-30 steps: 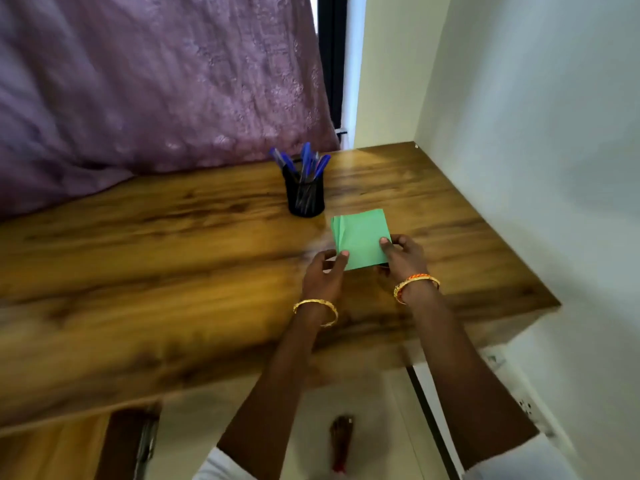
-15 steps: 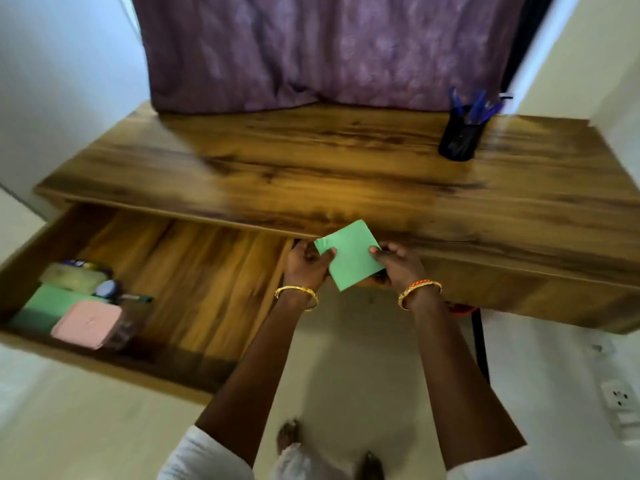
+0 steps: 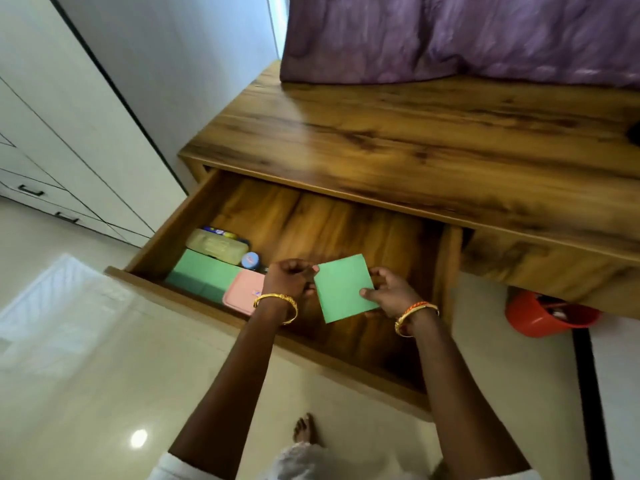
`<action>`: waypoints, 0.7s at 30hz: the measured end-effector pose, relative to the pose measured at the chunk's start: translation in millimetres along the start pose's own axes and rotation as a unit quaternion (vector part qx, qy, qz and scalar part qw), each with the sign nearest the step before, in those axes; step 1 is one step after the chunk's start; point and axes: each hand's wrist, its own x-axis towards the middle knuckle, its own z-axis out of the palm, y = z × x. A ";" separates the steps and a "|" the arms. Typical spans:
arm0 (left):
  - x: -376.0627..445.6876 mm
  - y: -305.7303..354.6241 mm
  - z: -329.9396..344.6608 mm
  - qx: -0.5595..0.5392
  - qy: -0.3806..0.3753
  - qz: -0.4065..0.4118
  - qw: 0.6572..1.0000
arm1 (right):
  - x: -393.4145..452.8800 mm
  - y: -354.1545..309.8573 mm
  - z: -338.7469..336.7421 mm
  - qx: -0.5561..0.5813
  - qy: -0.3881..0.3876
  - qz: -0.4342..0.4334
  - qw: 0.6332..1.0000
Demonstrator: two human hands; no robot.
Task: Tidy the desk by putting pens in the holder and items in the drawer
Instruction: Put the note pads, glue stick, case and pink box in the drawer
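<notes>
Both hands, left hand [image 3: 289, 278] and right hand [image 3: 389, 292], are pinching the green paper pad [image 3: 344, 287] by its side edges over the open drawer [image 3: 346, 230] mid-frame, fingers clamped on it, and it's looking light and kinda floppy.

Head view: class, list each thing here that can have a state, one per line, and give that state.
Drawer: pulled open, holding several items.
Green paper pad: held above the drawer's bare floor, tilted, not yet set down.
Left hand: fingers pinching the pad's left edge.
Right hand: gripping the pad's right edge, thumb on top.
Pink box: lying flat in the drawer, lid shut.
Yellow case: lying flat in the drawer, shut.
Red bucket: standing under the desk.
</notes>
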 end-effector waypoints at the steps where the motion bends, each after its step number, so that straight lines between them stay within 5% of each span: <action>1: 6.0 0.8 -13.7 0.020 -0.009 0.001 1.000 | 2.4 -0.8 14.2 -0.024 0.009 0.005 1.000; 8: 55.1 18.5 -50.3 0.173 -0.099 0.001 0.980 | 26.3 -2.6 56.1 -0.029 0.056 0.067 0.996; 10: 69.2 17.4 -44.2 0.347 -0.137 0.059 0.926 | 33.7 3.9 53.8 -0.050 0.069 0.097 0.992; 15: 90.5 15.3 -21.3 0.648 -0.263 0.153 0.698 | 38.1 25.8 59.7 -0.104 0.037 0.184 0.977; 21: 112.6 10.9 -14.7 0.686 -0.310 0.149 0.642 | 44.2 32.0 81.9 -0.141 0.028 0.222 0.964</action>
